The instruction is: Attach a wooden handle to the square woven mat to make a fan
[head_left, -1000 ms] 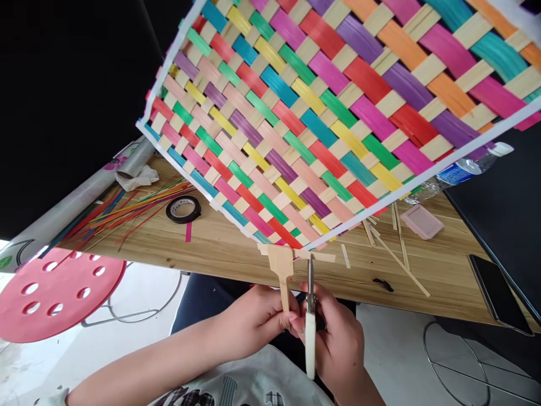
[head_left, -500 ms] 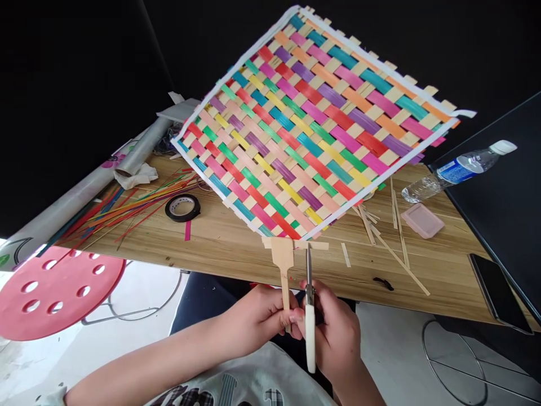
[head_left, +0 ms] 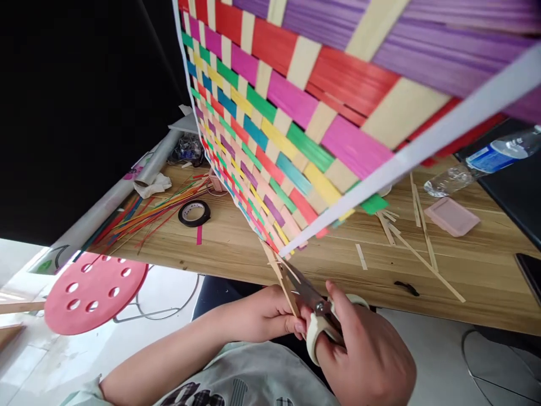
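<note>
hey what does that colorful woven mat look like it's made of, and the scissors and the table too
Woven mat: flat dyed and plain strips, probably bamboo or straw, with fine lengthwise grain; white tape-like edging. Scissors in the right hand: shiny metal blades, cream handles, likely plastic. Table: light wood-grain top, possibly laminate.

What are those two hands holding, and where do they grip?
The left hand pinches the woven fan by its wooden handle. The right hand holds scissors by the finger loops.
</note>
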`<control>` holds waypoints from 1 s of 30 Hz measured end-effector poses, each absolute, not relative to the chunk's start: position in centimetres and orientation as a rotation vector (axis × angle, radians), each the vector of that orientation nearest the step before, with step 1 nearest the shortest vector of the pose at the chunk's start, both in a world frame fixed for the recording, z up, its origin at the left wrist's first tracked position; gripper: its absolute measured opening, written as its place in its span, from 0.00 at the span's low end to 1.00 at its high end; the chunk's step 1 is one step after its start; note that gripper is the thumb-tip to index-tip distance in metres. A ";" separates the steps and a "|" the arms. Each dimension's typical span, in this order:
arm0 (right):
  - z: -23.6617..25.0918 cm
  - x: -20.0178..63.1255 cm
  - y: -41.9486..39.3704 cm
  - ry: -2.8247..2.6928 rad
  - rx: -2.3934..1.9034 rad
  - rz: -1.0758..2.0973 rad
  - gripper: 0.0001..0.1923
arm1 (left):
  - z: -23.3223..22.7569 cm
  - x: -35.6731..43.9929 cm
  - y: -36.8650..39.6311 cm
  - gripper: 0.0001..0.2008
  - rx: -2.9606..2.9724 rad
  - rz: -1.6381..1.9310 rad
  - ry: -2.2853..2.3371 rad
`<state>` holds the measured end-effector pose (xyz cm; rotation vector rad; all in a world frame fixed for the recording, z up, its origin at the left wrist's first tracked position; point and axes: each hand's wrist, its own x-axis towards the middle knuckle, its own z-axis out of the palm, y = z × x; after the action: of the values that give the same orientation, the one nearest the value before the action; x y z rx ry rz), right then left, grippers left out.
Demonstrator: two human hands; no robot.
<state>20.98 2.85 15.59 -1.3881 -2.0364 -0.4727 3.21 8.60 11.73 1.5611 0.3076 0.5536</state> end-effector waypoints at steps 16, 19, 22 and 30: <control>18.0 23.2 2.6 -2.217 -1.287 -0.537 0.24 | 13.0 4.7 9.4 0.22 1.435 0.497 0.109; 17.4 22.8 2.9 -2.139 -1.325 -0.510 0.22 | 12.8 4.5 9.3 0.23 1.455 0.490 0.171; 16.4 22.3 3.4 -2.046 -1.354 -0.410 0.20 | 12.6 4.3 9.3 0.24 1.517 0.546 0.216; 14.1 21.2 4.5 -1.801 -1.261 0.186 0.20 | 12.6 3.9 8.8 0.26 1.514 0.538 0.538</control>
<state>21.15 4.47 14.14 -1.2611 -1.8009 0.1858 3.92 8.78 12.56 1.5142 0.5381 0.5383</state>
